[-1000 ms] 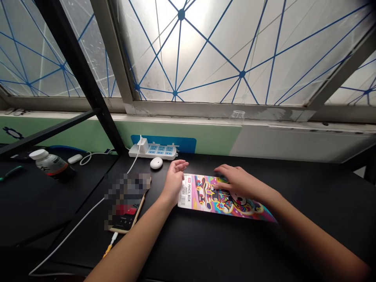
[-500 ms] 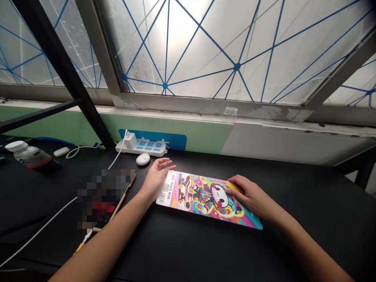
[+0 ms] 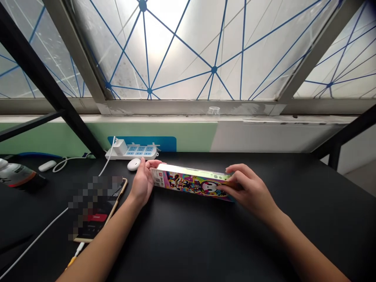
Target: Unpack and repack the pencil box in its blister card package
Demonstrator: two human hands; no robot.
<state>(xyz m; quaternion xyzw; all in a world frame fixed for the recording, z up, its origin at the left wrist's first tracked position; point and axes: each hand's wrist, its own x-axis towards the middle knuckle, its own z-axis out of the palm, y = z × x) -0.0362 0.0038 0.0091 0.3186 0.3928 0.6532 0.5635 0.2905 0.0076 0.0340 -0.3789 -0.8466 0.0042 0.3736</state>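
Black counter (image 3: 188,235) below a frosted window (image 3: 188,51) crossed by blue tape lines. Specimen: a flat rectangular pencil box (image 3: 190,184), printed with a bright multicoloured cartoon figure, sits near the middle of the counter, tilted up on one long edge with its pale narrow side facing upward (contact between its lower edge and the counter cannot be confirmed from this view). Left hand (image 3: 142,182) grips the left end of the box. Right hand (image 3: 246,184) is at the right end, fingers (image 3: 232,169) wrapped over the printed face and top edge. Hands are apart, the box clamped between them. White oval wireless mouse (image 3: 134,164) lies just beside the left fingertips, near the back of the counter. Behind it, a white power strip (image 3: 131,152) with a plugged-in charger sits against the wall. Left of the left forearm lies a smartphone (image 3: 96,207) (screen pixelated, unreadable), with a white cable (image 3: 35,239) trailing toward the lower left.
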